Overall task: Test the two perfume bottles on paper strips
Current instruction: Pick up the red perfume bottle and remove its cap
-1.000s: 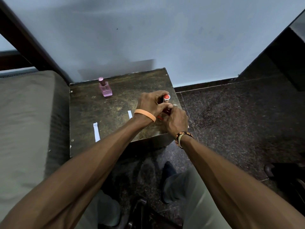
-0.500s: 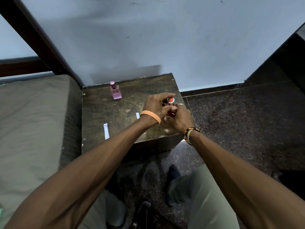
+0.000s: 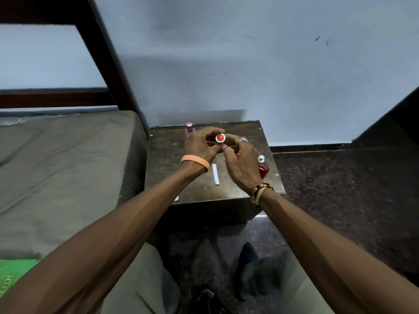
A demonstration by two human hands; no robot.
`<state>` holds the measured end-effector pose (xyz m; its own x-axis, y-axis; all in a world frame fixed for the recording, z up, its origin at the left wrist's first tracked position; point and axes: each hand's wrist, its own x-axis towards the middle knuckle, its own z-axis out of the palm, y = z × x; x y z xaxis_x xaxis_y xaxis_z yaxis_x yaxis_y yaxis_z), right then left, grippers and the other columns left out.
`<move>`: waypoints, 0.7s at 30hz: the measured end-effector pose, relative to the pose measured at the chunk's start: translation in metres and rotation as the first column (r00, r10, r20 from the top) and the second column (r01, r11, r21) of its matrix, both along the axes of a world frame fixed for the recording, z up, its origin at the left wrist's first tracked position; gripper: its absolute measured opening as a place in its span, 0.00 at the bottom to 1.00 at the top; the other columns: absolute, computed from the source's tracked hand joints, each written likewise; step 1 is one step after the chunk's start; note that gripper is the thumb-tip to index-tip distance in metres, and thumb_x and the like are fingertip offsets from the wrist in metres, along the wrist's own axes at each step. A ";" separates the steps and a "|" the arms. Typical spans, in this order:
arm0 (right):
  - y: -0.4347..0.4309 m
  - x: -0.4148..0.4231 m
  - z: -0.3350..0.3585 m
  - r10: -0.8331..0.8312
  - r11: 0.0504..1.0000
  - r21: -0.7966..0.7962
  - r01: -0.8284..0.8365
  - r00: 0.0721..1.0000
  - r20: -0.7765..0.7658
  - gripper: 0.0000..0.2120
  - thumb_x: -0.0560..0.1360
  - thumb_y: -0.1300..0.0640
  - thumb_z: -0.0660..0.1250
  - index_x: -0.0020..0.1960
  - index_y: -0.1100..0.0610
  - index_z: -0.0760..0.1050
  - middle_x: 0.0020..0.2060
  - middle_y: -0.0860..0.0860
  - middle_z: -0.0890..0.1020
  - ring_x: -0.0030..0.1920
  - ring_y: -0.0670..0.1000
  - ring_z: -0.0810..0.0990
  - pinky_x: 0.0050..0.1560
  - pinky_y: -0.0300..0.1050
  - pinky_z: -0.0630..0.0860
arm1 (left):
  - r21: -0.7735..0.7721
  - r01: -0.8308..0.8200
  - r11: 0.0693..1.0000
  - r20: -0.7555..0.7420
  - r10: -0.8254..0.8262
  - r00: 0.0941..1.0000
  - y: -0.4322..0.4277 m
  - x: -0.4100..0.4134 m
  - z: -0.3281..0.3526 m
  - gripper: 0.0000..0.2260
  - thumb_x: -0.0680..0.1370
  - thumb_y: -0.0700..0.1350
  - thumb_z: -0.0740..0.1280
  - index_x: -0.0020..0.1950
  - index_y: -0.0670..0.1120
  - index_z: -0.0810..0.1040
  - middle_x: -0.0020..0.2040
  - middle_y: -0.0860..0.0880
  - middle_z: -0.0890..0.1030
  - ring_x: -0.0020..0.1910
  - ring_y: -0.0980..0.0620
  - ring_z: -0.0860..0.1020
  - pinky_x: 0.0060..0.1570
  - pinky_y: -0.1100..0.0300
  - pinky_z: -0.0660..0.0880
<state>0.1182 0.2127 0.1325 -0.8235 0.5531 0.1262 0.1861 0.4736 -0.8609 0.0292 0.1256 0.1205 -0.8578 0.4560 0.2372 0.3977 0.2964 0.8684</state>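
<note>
Since the earlier frames the hands have come up off the red bottle [image 3: 263,169], bringing its red cap [image 3: 220,138] with them. The bottle now stands alone at the right edge of the counter [image 3: 247,132], its silver sprayer bared.

The left hand [image 3: 199,147] holds the cap with fingers curled round it. The right hand [image 3: 241,165] meets it from the other side, fingers bent in a pinch at the cap's rim as far as can be seen. Both hang above the middle of the counter.

The pink bottle [image 3: 189,128] stands near the back left corner, partly hidden behind the left hand, and appears capped. One paper strip [image 3: 215,174] lies flat near the middle, between the wrists. A second strip [image 3: 176,198] peeks out at the front edge under the left forearm.

By my reckoning the task has barely begun. One bottle is uncapped, nothing looks sprayed and both strips lie untouched. The cap has yet to be set down, then a strip taken and sprayed, and the same done with the pink bottle.
</note>
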 end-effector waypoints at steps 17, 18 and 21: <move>-0.101 -0.125 -0.082 0.354 0.933 -0.184 -0.310 0.884 0.305 0.19 0.72 0.65 0.60 0.57 0.54 0.82 0.50 0.50 0.85 0.51 0.49 0.81 0.55 0.47 0.78 | -0.288 -0.309 0.906 0.149 0.361 0.920 -0.120 -0.097 -0.109 0.13 0.61 0.41 0.76 0.43 0.51 0.82 0.42 0.51 0.84 0.42 0.51 0.82 0.47 0.51 0.80; -0.101 -0.129 -0.085 0.367 0.928 -0.185 -0.323 0.875 0.316 0.19 0.72 0.65 0.61 0.57 0.55 0.82 0.49 0.50 0.85 0.50 0.49 0.81 0.52 0.44 0.77 | -0.298 -0.311 0.902 0.162 0.369 0.915 -0.119 -0.100 -0.117 0.12 0.61 0.42 0.75 0.42 0.52 0.82 0.43 0.51 0.84 0.42 0.51 0.82 0.47 0.51 0.80; -0.099 -0.139 -0.096 0.388 0.921 -0.188 -0.341 0.846 0.365 0.17 0.74 0.65 0.61 0.58 0.56 0.82 0.45 0.50 0.83 0.46 0.49 0.79 0.42 0.36 0.72 | -0.324 -0.303 0.896 0.179 0.373 0.910 -0.116 -0.105 -0.131 0.10 0.62 0.44 0.73 0.43 0.53 0.82 0.43 0.51 0.83 0.43 0.51 0.81 0.48 0.52 0.79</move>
<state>-0.0209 0.1136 0.0361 -0.9372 0.1940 -0.2898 0.3484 0.4790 -0.8058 -0.0756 0.0091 -0.0103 -0.9860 0.1456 -0.0814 0.0275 0.6232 0.7816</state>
